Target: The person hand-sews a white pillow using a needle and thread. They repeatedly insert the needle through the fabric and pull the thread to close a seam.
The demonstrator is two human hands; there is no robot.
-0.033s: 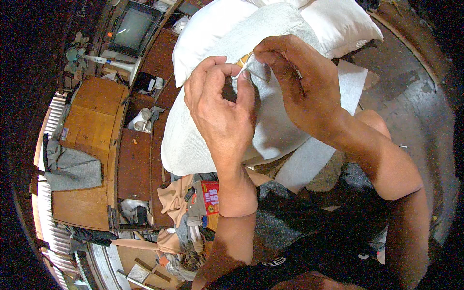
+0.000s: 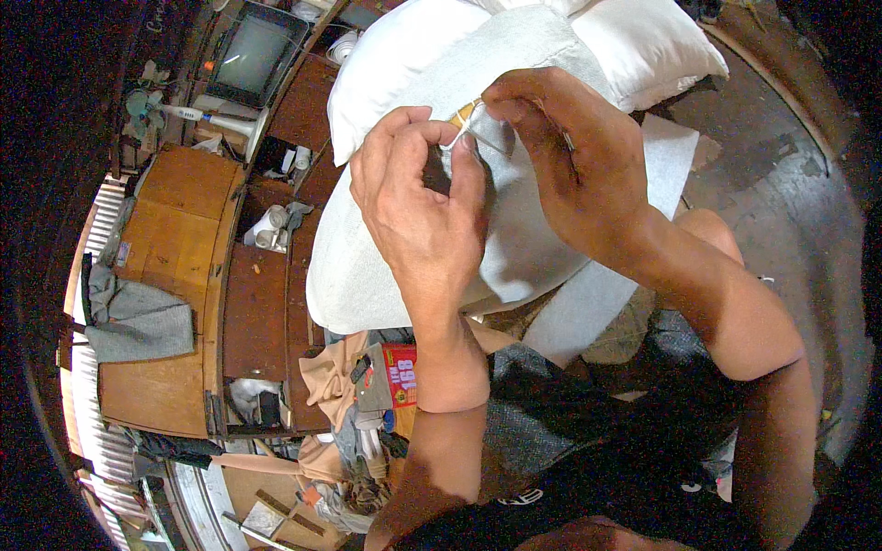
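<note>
My left hand (image 2: 418,207) is raised in front of a light grey cloth cushion (image 2: 367,266), with thumb and index finger closed on a thin white cord (image 2: 468,123). Opposite it, my right hand (image 2: 588,170) is bent at the wrist, its fingertips pinched together at the cord's upper end. A small yellow piece (image 2: 462,115) shows beside the cord between the hands. Just below the right fingertips a thin greyish sliver (image 2: 496,147) sticks out; its kind is unclear. The right palm and inner fingers are in shadow.
White pillows (image 2: 666,50) lie behind the cushion. A pale cloth strip (image 2: 588,312) hangs at its right. To the left stand a wooden cabinet (image 2: 165,275) with a grey cloth (image 2: 138,321), a fan (image 2: 197,115) and an old television (image 2: 253,55). Piled clothes (image 2: 340,376) lie near my left forearm.
</note>
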